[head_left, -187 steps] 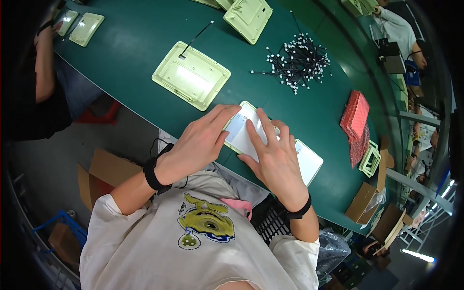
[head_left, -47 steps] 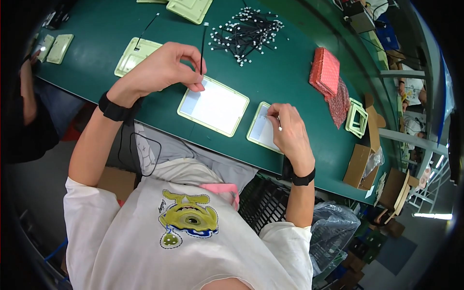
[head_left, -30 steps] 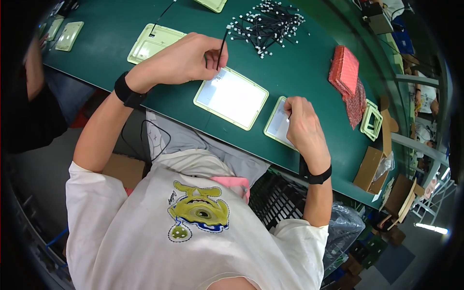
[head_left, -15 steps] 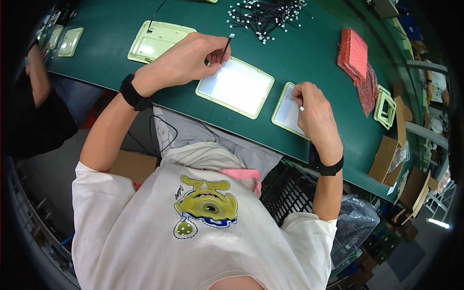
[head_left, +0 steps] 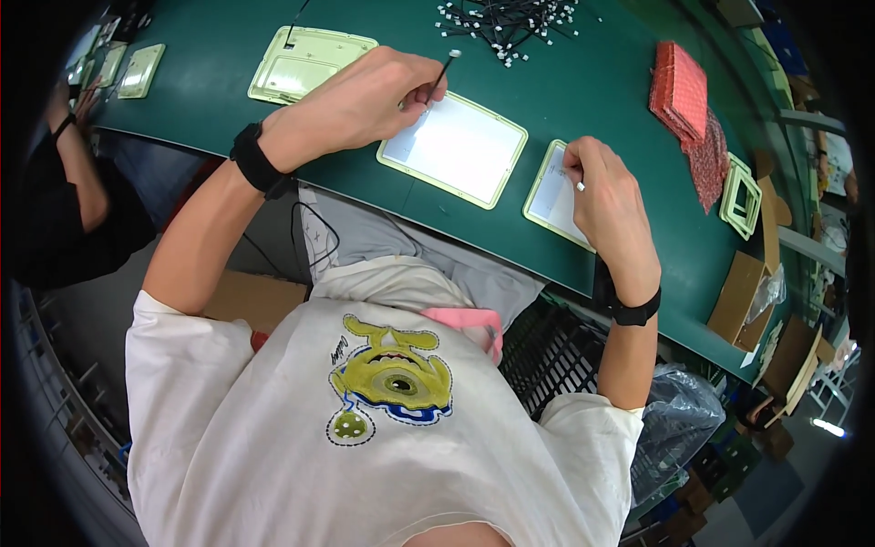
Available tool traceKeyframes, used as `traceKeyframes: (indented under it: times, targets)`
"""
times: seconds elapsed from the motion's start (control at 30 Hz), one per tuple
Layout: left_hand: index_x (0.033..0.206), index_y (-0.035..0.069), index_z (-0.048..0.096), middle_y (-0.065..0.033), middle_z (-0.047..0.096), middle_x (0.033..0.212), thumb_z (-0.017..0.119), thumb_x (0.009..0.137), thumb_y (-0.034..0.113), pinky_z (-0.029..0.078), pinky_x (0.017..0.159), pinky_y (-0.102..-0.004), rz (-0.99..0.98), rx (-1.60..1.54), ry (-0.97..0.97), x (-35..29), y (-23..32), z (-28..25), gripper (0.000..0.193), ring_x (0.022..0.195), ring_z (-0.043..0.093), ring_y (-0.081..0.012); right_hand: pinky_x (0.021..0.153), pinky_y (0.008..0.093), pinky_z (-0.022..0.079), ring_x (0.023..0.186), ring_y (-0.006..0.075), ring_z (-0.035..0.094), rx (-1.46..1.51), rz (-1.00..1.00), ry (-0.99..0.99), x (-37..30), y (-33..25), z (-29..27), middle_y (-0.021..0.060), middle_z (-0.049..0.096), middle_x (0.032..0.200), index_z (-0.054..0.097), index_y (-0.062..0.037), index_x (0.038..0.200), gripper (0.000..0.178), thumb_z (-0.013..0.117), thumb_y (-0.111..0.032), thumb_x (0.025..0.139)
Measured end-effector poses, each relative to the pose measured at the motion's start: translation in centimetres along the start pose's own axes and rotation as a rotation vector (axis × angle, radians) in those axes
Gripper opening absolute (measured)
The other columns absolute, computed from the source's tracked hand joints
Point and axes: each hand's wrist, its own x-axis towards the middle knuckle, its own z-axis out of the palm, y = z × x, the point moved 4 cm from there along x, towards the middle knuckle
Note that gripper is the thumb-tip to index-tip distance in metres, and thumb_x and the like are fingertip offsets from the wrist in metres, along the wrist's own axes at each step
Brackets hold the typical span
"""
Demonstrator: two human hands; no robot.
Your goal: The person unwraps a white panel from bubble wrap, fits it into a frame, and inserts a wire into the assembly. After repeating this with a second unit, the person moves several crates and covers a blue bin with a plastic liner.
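Note:
My left hand (head_left: 365,100) pinches a thin black cable (head_left: 441,71) with a small white plug at its tip, just above the left edge of a pale green rectangular panel (head_left: 456,150) that lies white face up on the green table (head_left: 592,100). My right hand (head_left: 606,196) rests on a smaller pale green panel (head_left: 549,193) to the right, fingers curled around a small white piece; most of that panel is hidden under the hand. Both wrists wear black bands.
A heap of black cables with white plugs (head_left: 510,20) lies at the far edge. Another pale green panel (head_left: 308,66) lies at the left, red mesh pads (head_left: 685,96) and a green frame (head_left: 740,196) at the right. Another person's arm (head_left: 77,159) works at far left. Cardboard boxes (head_left: 743,305) stand right.
My left hand reached to the cable heap, took one black cable and brought it back over the large panel. My right hand stayed on the small panel.

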Motion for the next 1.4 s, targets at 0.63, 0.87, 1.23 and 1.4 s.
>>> traceKeyframes:
  times: [0.63,0.87,1.23,1.4]
  targets:
    - [0.099,-0.003,0.069,-0.0173,0.065,0.100,0.067,0.091,-0.002,0.055,0.082,-0.0432,0.067,-0.043,0.124,-2.9,2.1,-1.5,0.008,0.094,0.066,-0.0384,0.083,0.0456,0.060,0.105,0.0394,0.071,-0.139,-0.128,0.142,25.8,-8.4,1.1,0.0266,0.071,0.111,0.061,0.0085,0.116,0.057,0.086,-0.031,0.084]
    - [0.105,-0.005,0.069,-0.0198,0.071,0.100,0.066,0.099,0.007,0.057,0.082,-0.0413,-0.077,-0.377,0.254,-4.8,2.2,-1.2,0.013,0.093,0.072,-0.0352,0.071,0.0485,0.062,0.087,0.0411,0.073,-0.325,-0.114,0.178,29.3,-9.3,7.7,0.0253,0.072,0.094,0.061,0.0040,0.100,0.033,0.076,-0.024,0.088]
    - [0.120,-0.004,0.069,-0.0133,0.076,0.108,0.061,0.108,0.014,0.061,0.086,-0.0303,-0.492,-1.182,0.151,-4.3,-0.5,1.8,0.023,0.094,0.075,-0.0185,0.070,0.0431,0.060,0.082,0.0312,0.077,0.002,-0.264,0.424,16.2,-8.8,-8.0,0.0168,0.078,0.097,0.072,-0.0046,0.110,0.030,0.074,0.005,0.082]
    - [0.130,-0.003,0.067,-0.0123,0.075,0.115,0.061,0.108,0.014,0.060,0.091,-0.0316,-0.511,-1.209,0.104,-3.9,-0.1,1.3,0.029,0.100,0.074,-0.0181,0.089,0.0432,0.065,0.100,0.0332,0.078,-0.101,-0.448,0.378,7.9,-8.3,-6.1,0.0174,0.078,0.112,0.070,0.0012,0.105,0.031,0.074,0.013,0.076]
